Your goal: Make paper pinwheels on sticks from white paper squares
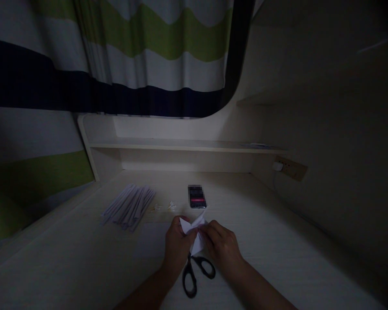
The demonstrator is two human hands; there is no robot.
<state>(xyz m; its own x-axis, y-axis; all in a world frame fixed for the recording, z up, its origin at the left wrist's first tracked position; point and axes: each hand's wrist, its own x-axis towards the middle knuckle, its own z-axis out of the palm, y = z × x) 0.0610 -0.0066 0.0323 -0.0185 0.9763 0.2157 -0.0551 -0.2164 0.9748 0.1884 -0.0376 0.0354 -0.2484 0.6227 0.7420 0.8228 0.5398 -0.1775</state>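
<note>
Between my two hands is a piece of folded white paper, with pointed flaps sticking up at its top. My left hand grips its left side, thumb pressed on the front. On the other side, the fingers of my right hand are closed on the paper near its middle. Just below the paper lie scissors with black handles spread apart; their blades are hidden under the paper and hands. A flat sheet of paper rests on the desk left of my left hand.
A bundle of rolled or folded paper strips lies at the left of the desk. Small whitish pieces sit near a phone beyond my hands. A shelf runs along the back, and a plug with a cord is in the right wall.
</note>
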